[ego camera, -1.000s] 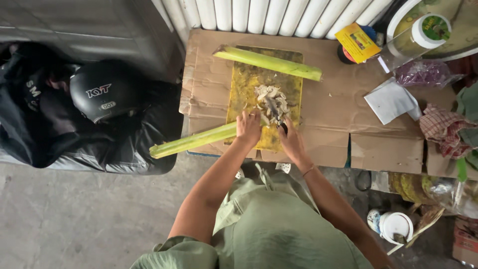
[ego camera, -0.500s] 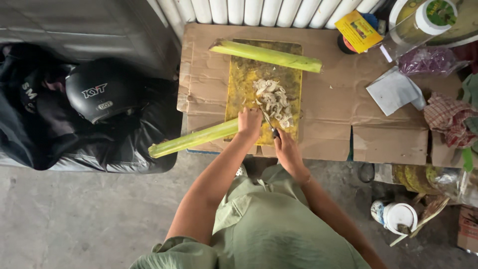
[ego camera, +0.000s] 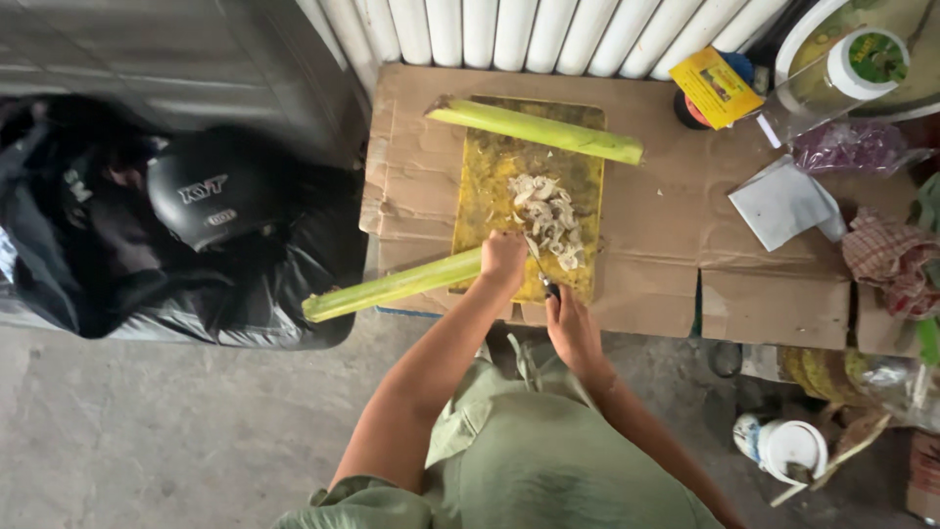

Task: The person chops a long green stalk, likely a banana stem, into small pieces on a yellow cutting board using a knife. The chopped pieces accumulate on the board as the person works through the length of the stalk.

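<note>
My left hand grips the near end of a long green stalk that lies across the front left of a yellow cutting board and sticks out past the cardboard edge. My right hand holds a knife by its dark handle, with the blade pointing up beside the left hand. A pile of pale cut slices lies on the board just beyond the blade. A second green stalk rests across the board's far edge.
Flattened cardboard covers the work surface. To the right lie a white folded packet, a purple plastic bag, a checked cloth and a yellow box. A black helmet rests on dark bags at left. A white tub stands on the floor.
The view has shifted slightly. My right hand has drawn back toward me with the knife. My left hand stays on the stalk's end, and the slice pile sits a little farther from the hands.
</note>
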